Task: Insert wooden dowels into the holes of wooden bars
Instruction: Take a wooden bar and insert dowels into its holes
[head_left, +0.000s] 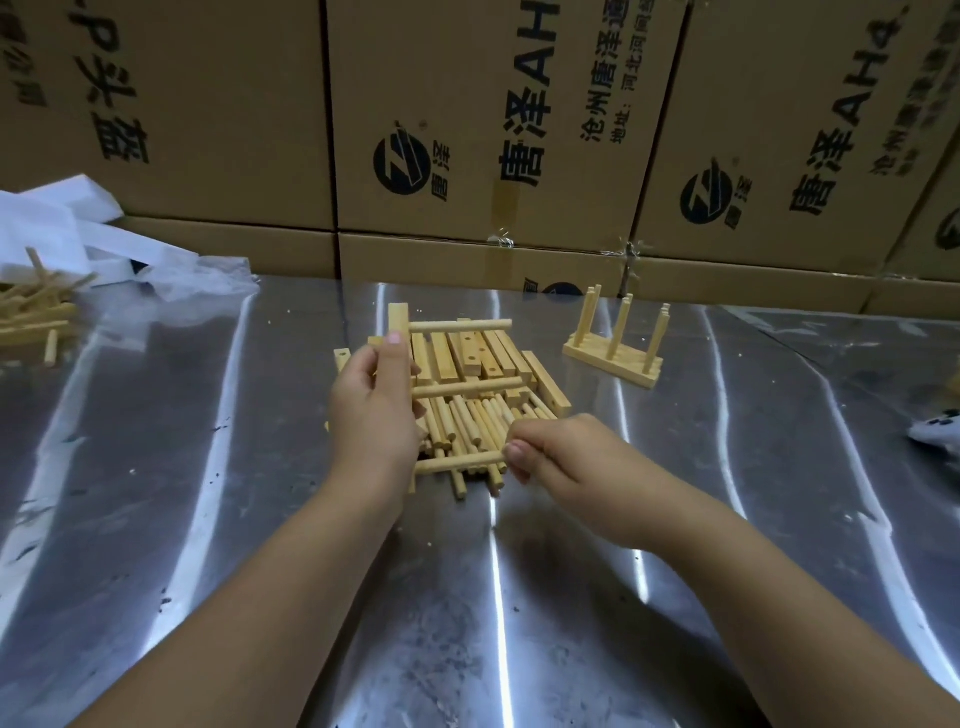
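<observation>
Fingertips (517, 451) of right hand (563, 460) pinching free end of lowest dowel (457, 462), pressing it sideways toward wooden bar (399, 322); left hand (371, 410) gripping bar upright, over loose pile (483, 415) on metal table (208, 467). Two upper dowels (460, 326) already projecting from bar. Hole entry hidden behind left hand. Likely risks: dowel going in skewed and jamming; bar twisting in grip under side push; upper dowels snagging pile.
</observation>
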